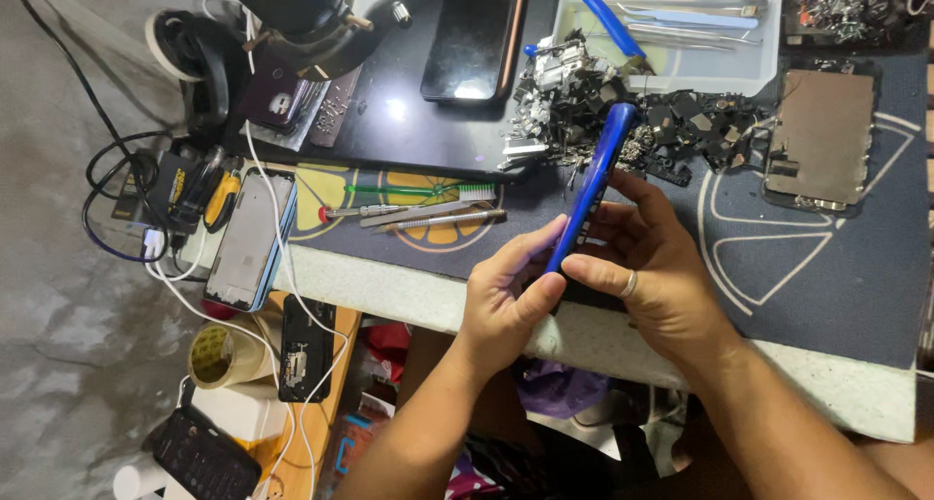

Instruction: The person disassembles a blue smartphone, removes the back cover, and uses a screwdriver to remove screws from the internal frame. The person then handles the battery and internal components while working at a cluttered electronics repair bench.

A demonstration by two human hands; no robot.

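A blue phone (595, 177) is held edge-up over the dark work mat (827, 267), its top end near a heap of small metal and black parts (623, 111). My left hand (506, 291) grips the phone's lower end, thumb along its edge. My right hand (642, 267), with a ring on one finger, wraps the phone from the right side. Both hands hold it just above the table's front edge.
Tweezers and a green brush (418, 203) lie left on the mat. A phone frame (248, 237) sits at the far left among cables. A clear tray (671, 23) with blue pliers stands at the back. A metal plate (819, 135) lies right. Tape roll (216, 356) below.
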